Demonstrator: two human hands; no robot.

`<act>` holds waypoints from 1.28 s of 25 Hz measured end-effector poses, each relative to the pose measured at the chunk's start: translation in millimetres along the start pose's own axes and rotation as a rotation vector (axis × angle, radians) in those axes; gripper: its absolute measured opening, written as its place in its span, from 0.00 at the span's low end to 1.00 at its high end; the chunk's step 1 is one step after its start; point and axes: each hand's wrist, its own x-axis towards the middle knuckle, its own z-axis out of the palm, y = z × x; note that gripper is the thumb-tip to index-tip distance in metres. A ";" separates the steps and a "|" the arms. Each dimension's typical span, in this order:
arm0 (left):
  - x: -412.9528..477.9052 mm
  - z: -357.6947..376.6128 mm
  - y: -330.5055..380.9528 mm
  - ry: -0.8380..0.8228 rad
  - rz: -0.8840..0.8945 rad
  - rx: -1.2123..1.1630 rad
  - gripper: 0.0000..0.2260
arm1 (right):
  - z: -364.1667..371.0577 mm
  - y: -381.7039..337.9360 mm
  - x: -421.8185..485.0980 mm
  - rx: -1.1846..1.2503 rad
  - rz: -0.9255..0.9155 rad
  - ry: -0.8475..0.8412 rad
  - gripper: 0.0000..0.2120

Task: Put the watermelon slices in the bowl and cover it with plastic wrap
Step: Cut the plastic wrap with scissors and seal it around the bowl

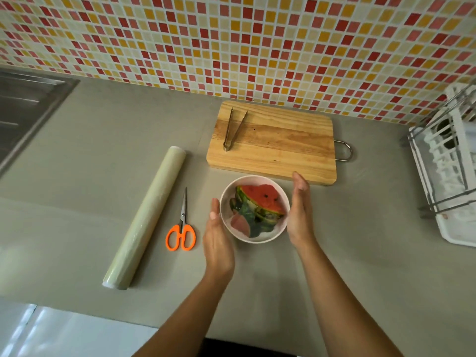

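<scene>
A pale pink bowl [268,237] stands on the grey counter and holds watermelon slices [260,204], red flesh up and green rind showing. A glossy clear film seems to lie over the bowl's top. My left hand [218,240] is flat and upright against the bowl's left side, fingers straight. My right hand [300,212] is flat along the bowl's right side in the same way. Neither hand grips anything. The roll of plastic wrap [146,217] lies diagonally to the left.
Orange-handled scissors [181,228] lie between the roll and the bowl. A wooden cutting board [275,143] with metal tongs [233,128] sits behind the bowl. A steel sink [23,109] is at far left, a white dish rack [448,163] at far right.
</scene>
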 end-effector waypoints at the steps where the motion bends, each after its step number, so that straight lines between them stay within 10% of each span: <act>1: 7.3 3.6 1.3 -0.054 -0.021 -0.027 0.25 | 3.9 2.6 2.3 0.027 0.046 -0.099 0.24; 12: 80.6 10.9 25.4 -0.267 -0.253 0.104 0.32 | 25.5 8.7 -7.1 0.204 0.372 0.045 0.28; 22: 78.2 18.2 32.9 -0.007 -0.200 0.765 0.43 | 32.5 4.1 -9.8 0.024 0.391 0.179 0.32; 26: 82.6 8.3 41.4 -0.160 -0.390 0.381 0.44 | 21.1 1.4 -10.6 -0.174 0.236 0.157 0.35; 32: 52.6 -4.6 24.5 -0.224 -0.348 0.060 0.37 | 5.2 -5.5 -22.2 0.203 0.343 -0.243 0.47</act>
